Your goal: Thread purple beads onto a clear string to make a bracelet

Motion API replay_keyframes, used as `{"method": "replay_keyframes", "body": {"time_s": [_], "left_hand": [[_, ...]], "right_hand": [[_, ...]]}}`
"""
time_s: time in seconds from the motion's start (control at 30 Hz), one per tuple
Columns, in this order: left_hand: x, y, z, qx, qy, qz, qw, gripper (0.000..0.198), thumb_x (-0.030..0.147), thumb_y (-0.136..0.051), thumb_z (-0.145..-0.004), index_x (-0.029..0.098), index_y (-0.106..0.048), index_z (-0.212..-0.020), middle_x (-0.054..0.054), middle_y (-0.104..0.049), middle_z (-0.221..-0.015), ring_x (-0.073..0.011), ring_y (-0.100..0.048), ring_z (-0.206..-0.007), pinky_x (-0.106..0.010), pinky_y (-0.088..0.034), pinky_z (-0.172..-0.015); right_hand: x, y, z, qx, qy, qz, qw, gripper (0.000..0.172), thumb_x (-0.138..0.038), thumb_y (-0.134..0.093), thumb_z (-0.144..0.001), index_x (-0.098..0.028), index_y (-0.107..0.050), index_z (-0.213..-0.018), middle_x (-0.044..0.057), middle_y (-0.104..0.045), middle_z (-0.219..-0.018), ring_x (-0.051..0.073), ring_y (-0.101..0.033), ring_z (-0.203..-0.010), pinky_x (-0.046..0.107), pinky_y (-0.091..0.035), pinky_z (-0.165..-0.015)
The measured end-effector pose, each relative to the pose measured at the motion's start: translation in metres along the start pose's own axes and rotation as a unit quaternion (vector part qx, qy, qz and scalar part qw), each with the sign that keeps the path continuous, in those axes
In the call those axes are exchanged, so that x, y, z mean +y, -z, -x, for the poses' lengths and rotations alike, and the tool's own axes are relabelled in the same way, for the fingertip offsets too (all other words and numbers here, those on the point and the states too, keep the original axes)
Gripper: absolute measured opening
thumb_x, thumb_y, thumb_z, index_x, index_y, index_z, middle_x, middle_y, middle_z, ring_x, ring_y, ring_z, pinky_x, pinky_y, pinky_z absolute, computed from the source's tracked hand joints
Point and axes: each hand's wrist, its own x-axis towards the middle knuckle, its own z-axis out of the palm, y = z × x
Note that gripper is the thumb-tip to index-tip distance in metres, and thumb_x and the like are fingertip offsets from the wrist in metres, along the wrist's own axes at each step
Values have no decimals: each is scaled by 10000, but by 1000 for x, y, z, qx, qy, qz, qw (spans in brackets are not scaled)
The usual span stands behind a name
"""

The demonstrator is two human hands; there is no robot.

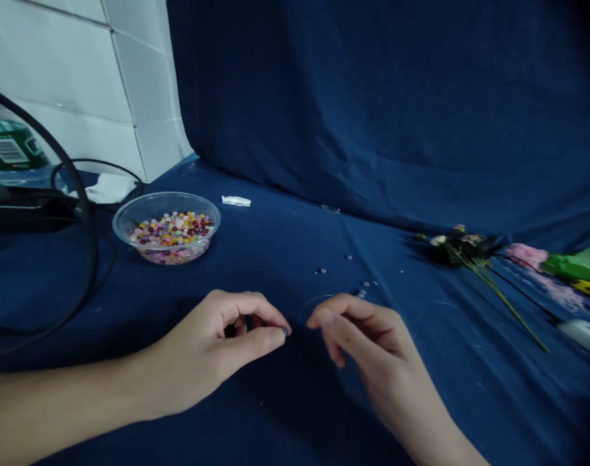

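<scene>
Head view. Your left hand (212, 349): thumb and index pressed together, pinching small bead (283, 332) at fingertips, bead mostly hidden. Forearm low, entering from 9 o'clock. Your right hand (372, 343): fingers loosely curled, nothing visibly held, tips just beside bead, forearm from 5 o'clock. Clear thread loop (317, 301) at hands' 12 o'clock; loose beads (363, 289) at 1 o'clock, on navy cloth (421, 401). Plastic bowl (168, 196) of coloured beads at 10 o'clock; flower sprig (462, 249) at 2 o'clock.

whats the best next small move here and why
Probably bring the right hand to the thin clear thread just beside it, because the left hand already pinches a small bead while the right hand's fingers look open and free.
</scene>
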Motion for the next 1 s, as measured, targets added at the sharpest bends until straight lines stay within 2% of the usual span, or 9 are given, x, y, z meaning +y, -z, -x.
{"method": "replay_keyframes", "body": {"time_s": [0.07, 0.17, 0.27, 0.37, 0.5, 0.57, 0.63, 0.77, 1.0], "left_hand": [[0, 0, 0, -10, -4, -15, 1000, 197, 376, -674, -923, 218, -789, -951, -32, -739, -903, -206, -650, -861, -323, -489, -818], [-3, 1, -1, -17, -1, -2, 1000, 205, 392, -673, -929, 229, -791, -969, -30, -748, -931, -207, -662, -892, -319, -494, -838], [-5, 2, -3, -11, 5, 46, 999, 190, 383, -670, -942, 251, -793, -999, -14, -751, -954, -186, -664, -922, -286, -492, -847], [-6, 2, -6, 8, -1, 83, 997, 152, 336, -683, -943, 271, -801, -1014, 11, -738, -895, -136, -642, -855, -238, -486, -811], [-7, 1, -7, 11, -26, 96, 995, 150, 293, -683, -950, 303, -801, -1043, 35, -716, -858, -101, -597, -785, -199, -471, -752], [-7, 1, -7, 15, -27, 94, 995, 151, 294, -680, -954, 315, -802, -1038, 41, -709, -849, -93, -576, -759, -191, -464, -737], [-7, 1, -7, 25, -21, 92, 995, 148, 304, -682, -952, 323, -803, -1035, 44, -705, -828, -90, -555, -728, -188, -454, -711], [-8, 1, -7, 40, -12, 84, 996, 146, 333, -697, -940, 333, -804, -1039, 40, -713, -820, -92, -527, -691, -198, -435, -675], [-11, 2, -7, 58, -11, 69, 996, 148, 363, -696, -930, 327, -813, -1013, 31, -704, -812, -101, -486, -658, -237, -393, -645]], "right_hand": [[1, 5, -3, 29, 44, -32, 998, 153, -391, -678, -946, -253, -744, -962, -14, -637, -687, 104, -548, -598, 205, -439, -551], [1, 8, -4, 75, 115, -42, 990, 189, -325, -663, -962, -293, -689, -1146, 25, -717, -974, 154, -650, -809, 244, -525, -680], [-2, 7, 0, 122, 185, 30, 975, 73, -274, -641, -970, -272, -692, -1022, -4, -664, -917, 130, -615, -806, 226, -504, -701], [-4, 2, 4, 62, 203, 135, 968, 54, -237, -639, -956, -250, -666, -911, -32, -610, -809, 107, -573, -717, 228, -472, -673], [-1, -7, 4, -59, 140, 207, 967, 11, -249, -683, -923, -246, -691, -917, -31, -651, -825, 112, -591, -711, 244, -466, -636], [2, -9, 3, -93, 128, 212, 964, 110, -238, -631, -958, -238, -709, -881, -30, -650, -796, 102, -574, -658, 245, -438, -585], [3, -9, 2, -109, 136, 217, 960, 188, -213, -573, -987, -226, -716, -866, -28, -636, -767, 95, -556, -627, 252, -413, -568], [0, -3, 2, -120, 148, 246, 950, 221, -164, -560, -974, -198, -702, -808, -30, -591, -694, 92, -519, -597, 254, -383, -553], [0, 5, 1, -155, 112, 306, 933, 231, -154, -556, -943, -192, -672, -747, -35, -572, -686, 83, -482, -555, 254, -354, -514]]}}
